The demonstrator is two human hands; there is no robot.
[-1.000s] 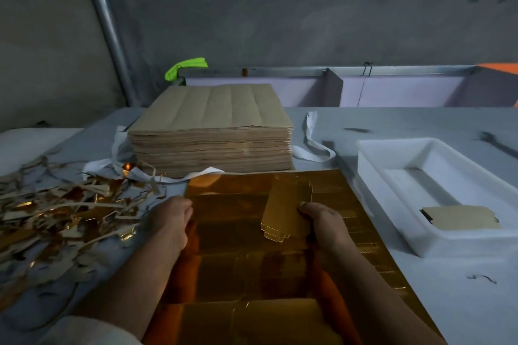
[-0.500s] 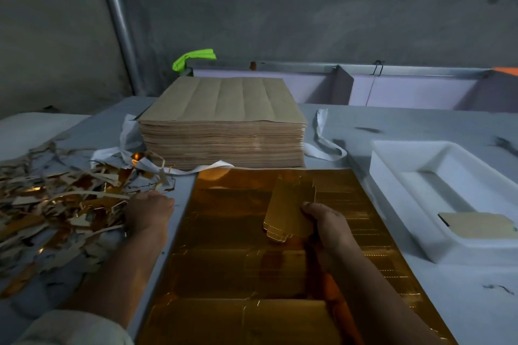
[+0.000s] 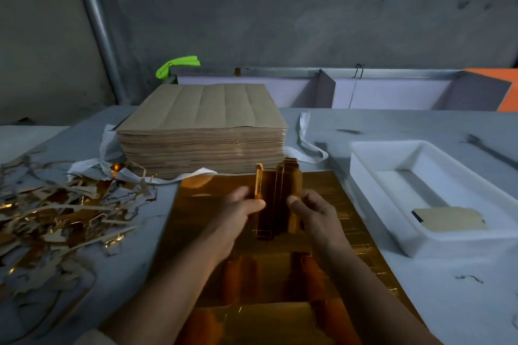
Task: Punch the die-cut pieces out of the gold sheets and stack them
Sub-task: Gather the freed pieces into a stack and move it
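**Head camera:** A person holds one gold die-cut piece (image 3: 276,199) in both hands, just above the gold sheet (image 3: 213,204) lying at the middle of the desk's (image 3: 448,302) near edge. The left hand (image 3: 238,211) pinches the piece's left side, thumb in front and fingers curled behind. The right hand (image 3: 315,211) pinches its right side the same way. The piece is tilted up off the sheet, its long axis running from the person toward the far edge, with the notched end uppermost.

A white tray (image 3: 386,145) sits toward the desk's right edge, apart from the sheet, with a brown-backed piece (image 3: 448,223) lying flat in its near end. A tall stack of brown-backed sheets (image 3: 201,120) stands beyond the gold sheet, toward the far edge. Trimmed scrap (image 3: 61,213) is heaped along the left edge.

If the tray is where finished pieces go, stacking means carrying this one rightward. The right hand is the nearer of the two. The piece would probably need laying flat to match the one already there.
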